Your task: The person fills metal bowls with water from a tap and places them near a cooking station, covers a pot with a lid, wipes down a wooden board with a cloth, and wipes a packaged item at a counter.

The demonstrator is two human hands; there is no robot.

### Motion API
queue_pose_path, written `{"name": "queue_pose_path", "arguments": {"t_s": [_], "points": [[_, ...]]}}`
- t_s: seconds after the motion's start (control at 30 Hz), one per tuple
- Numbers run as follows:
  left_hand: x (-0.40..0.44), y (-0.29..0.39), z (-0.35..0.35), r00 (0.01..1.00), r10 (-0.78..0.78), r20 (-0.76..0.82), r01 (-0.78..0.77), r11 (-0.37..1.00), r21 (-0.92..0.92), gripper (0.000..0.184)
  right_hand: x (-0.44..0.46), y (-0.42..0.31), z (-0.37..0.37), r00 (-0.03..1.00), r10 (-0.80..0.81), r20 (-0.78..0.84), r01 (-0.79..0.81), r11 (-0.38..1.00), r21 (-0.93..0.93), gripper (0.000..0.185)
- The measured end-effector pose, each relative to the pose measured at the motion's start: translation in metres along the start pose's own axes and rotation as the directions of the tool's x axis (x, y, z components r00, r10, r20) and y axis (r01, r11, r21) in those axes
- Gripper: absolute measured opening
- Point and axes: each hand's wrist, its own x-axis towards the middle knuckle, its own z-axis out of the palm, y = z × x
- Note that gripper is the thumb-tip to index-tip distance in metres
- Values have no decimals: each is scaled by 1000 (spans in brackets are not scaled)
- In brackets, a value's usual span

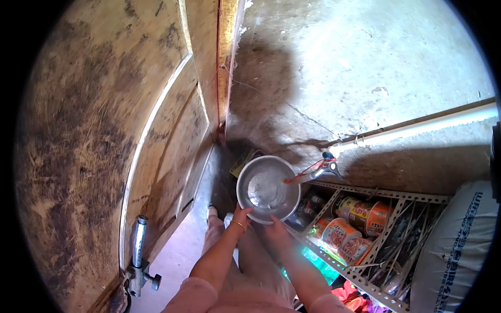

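Observation:
A round metal basin (pixel 294 195) is held in front of my body at about waist height, with its inside facing up. My left hand (pixel 243 217) grips the near rim on the left, a thin bracelet on that wrist. On the near rim further right, my right hand (pixel 276 230) also has hold of the basin. A faucet (pixel 327 165) at the end of a white pipe reaches over the basin's right side, with a reddish spout. The basin's bottom shines; I cannot tell how much water is in it. My fingers under the basin are hidden.
A worn wooden door (pixel 83 130) with a metal latch (pixel 139 245) stands at left. On the right, a perforated metal rack (pixel 360 281) holds several instant noodle cups (pixel 342 233) and thin sticks. A stuffed white sack (pixel 454 250) sits beside them. The concrete wall (pixel 376 68) rises ahead.

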Motion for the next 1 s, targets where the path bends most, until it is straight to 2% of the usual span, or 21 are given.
{"name": "queue_pose_path", "arguments": {"t_s": [0.07,0.1,0.17,0.27,0.57,0.67,0.83,0.87,0.93,1.0], "points": [[1,-1,-2,1000,-1,0,1,1000,-3,58,0,-1,1,998,-10,-62,11,1000,5,42],[0,-2,-3,1000,-1,0,1,1000,-5,57,4,3,-4,1000,-14,-13,13,1000,-22,34],[-1,-2,-3,999,24,21,-23,1000,-20,57,8,6,-7,999,-15,37,17,999,-49,32],[-1,-3,-4,999,40,32,-39,999,-25,56,11,7,-8,994,101,-39,-95,986,133,33],[4,-7,-7,999,29,28,-26,996,-88,56,6,7,-10,1000,14,27,-18,987,158,33],[2,-4,-4,1000,23,16,-22,997,-74,53,3,3,-8,997,52,64,-61,987,149,34],[-1,0,-3,1000,15,-24,-16,999,-46,50,8,14,-12,999,-31,27,30,998,64,33],[1,-1,-5,1000,15,-15,-15,998,-57,55,12,19,-15,999,-37,24,35,997,63,33],[3,-3,-8,1000,15,-5,-16,997,-69,59,20,27,-22,1000,9,23,-12,989,151,33],[1,-1,-6,1000,14,-10,-15,998,-62,52,19,26,-21,1000,22,21,-25,989,148,33]]}}
